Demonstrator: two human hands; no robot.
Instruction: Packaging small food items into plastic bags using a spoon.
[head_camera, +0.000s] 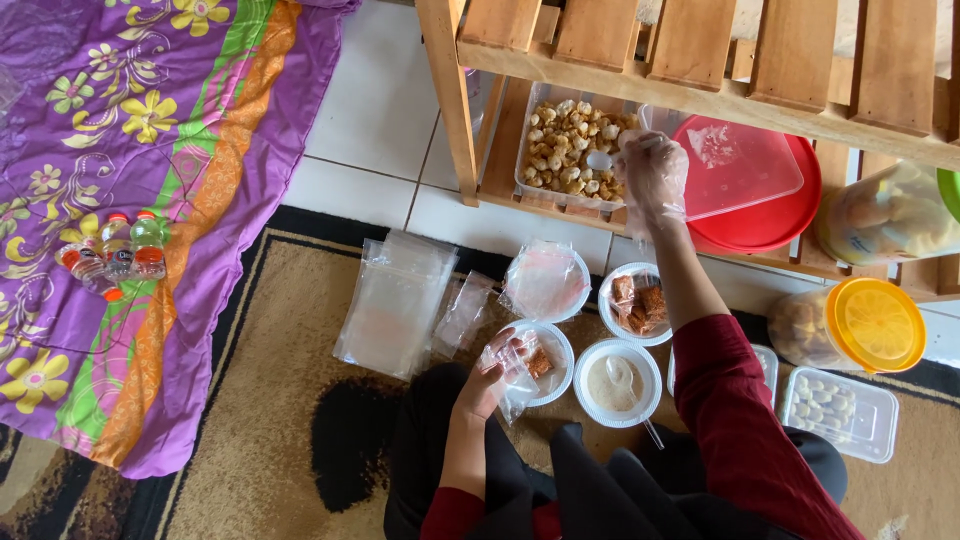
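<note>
Clear-gloved right hand (652, 168) is gripping spoon (600, 160), scooping snacks from tub (570, 148) at 12 o'clock | left hand (492, 375) is pinching bag (515, 372) open | next: a steady pour into the bag.

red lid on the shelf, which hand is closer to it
Right. The gloved right hand is raised at the shelf just beside the red lid; the left hand is down over the rug, holding a small plastic bag.

Gloved right hand (651, 168) over snack tub (572, 148)

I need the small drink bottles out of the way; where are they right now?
In the head view, the three small bottles lie at far left on the purple floral cloth, left of the stack of clear plastic bags on the carpet.
</note>
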